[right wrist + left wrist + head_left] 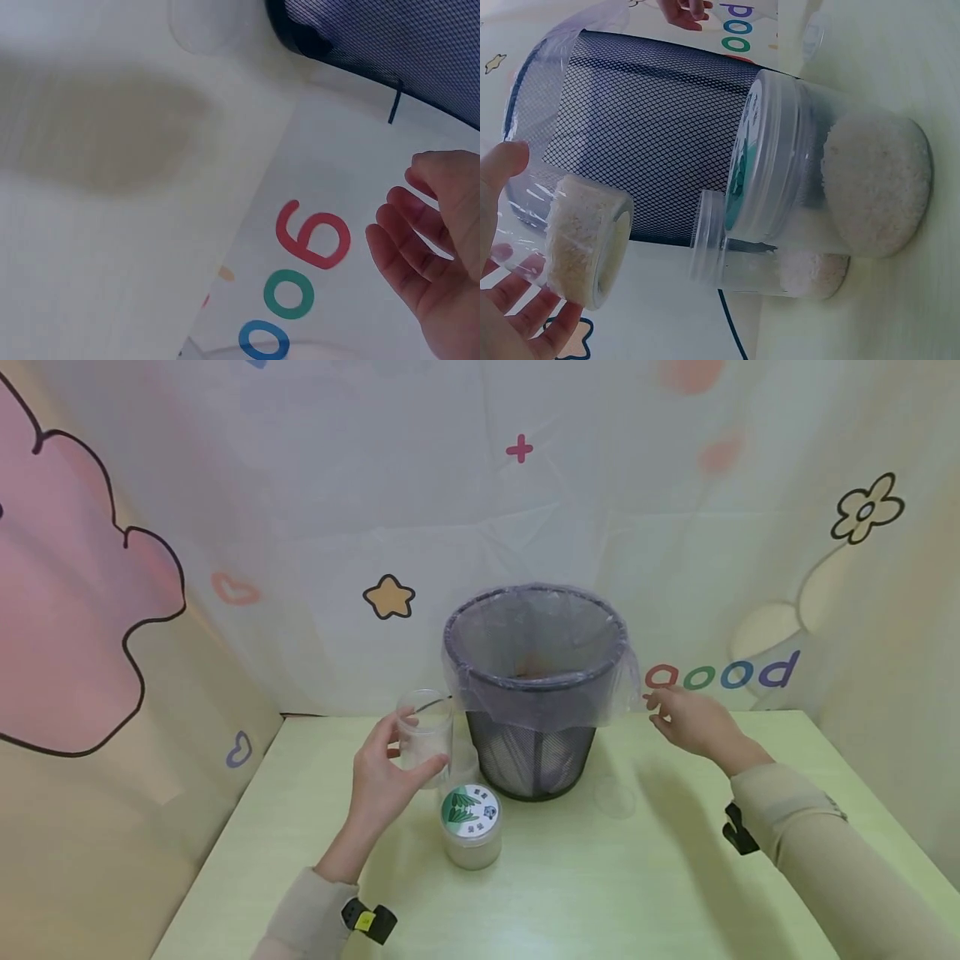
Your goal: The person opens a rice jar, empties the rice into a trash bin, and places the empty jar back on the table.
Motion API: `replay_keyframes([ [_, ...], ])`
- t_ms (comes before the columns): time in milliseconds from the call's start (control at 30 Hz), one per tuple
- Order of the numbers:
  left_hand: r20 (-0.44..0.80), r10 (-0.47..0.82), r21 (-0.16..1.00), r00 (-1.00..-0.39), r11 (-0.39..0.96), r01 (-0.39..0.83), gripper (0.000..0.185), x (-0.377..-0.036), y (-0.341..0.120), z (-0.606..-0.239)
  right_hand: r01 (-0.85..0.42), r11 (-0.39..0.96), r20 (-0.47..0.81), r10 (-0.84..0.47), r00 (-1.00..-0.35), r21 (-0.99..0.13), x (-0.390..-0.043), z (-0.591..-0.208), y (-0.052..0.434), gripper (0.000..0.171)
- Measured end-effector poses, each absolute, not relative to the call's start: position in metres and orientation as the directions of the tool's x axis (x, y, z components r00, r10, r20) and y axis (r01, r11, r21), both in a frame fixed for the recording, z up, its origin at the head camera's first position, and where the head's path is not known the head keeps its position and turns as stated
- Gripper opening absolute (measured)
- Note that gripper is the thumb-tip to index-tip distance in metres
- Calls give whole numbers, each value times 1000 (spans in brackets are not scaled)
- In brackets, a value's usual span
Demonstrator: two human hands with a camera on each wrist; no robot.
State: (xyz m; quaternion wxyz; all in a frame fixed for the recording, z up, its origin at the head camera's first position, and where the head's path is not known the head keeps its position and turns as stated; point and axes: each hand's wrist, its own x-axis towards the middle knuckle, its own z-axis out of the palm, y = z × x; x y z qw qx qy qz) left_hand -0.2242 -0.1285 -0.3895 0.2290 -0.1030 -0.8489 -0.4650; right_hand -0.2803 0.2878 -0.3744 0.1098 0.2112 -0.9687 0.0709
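Your left hand (384,777) grips a clear open jar (425,735) with a little white grain in its bottom, held just beside the mesh bin (534,752); below your grip stands a lidded jar (471,827), and a third jar (780,262) sits behind it. Your right hand (690,720) hangs with relaxed fingers near the bin's bag edge (626,693), perhaps touching it; a loose clear lid (615,795) lies below it.

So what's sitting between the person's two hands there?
In the head view, the black mesh bin with its clear liner stands between the left hand, which grips an open clear jar, and the empty right hand.
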Motion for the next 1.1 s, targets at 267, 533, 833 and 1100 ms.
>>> replay_keyframes([
  [267,497,-13,721,-868,563,404,68,-227,-130,-378,-436,891,242,-398,-885,-129,-286,-344,285,17],
  [533,519,4,687,-855,593,420,68,-232,-134,-368,-387,909,226,-350,-909,-153,-290,-313,276,17],
  [833,526,0,668,-850,619,413,69,-238,-136,-357,-318,927,180,-284,-942,-198,-289,-287,271,25],
  [1100,516,-1,668,-856,627,402,69,-241,-136,-351,-250,908,158,-208,-965,-335,-288,-270,261,32],
])
